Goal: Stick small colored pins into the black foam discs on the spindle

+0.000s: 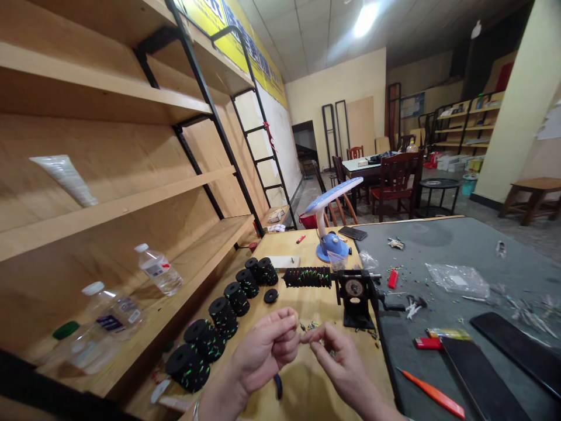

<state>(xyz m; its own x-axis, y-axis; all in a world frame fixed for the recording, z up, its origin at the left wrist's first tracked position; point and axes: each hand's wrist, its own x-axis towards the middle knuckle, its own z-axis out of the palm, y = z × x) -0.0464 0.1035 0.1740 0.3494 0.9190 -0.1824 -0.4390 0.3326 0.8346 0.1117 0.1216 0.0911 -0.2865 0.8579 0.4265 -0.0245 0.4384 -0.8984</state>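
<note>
My left hand is closed, thumb and forefinger pinched together at the front. Close beside it, almost meeting, my right hand is pinched too. Whatever lies between the fingertips is too small to make out. Just beyond the fingers is a small heap of coloured beads, partly hidden by the hands. Behind it stands a black hand-cranked winder, with a row of black discs carrying green and coloured bits on its shaft. Under my left hand, a dark blue curved handle shows in part.
Stacks of black foam spools line the left side, beside a wooden shelf with water bottles. A blue desk lamp stands behind the winder. On the grey mat lie an orange tool, lighters and a plastic bag.
</note>
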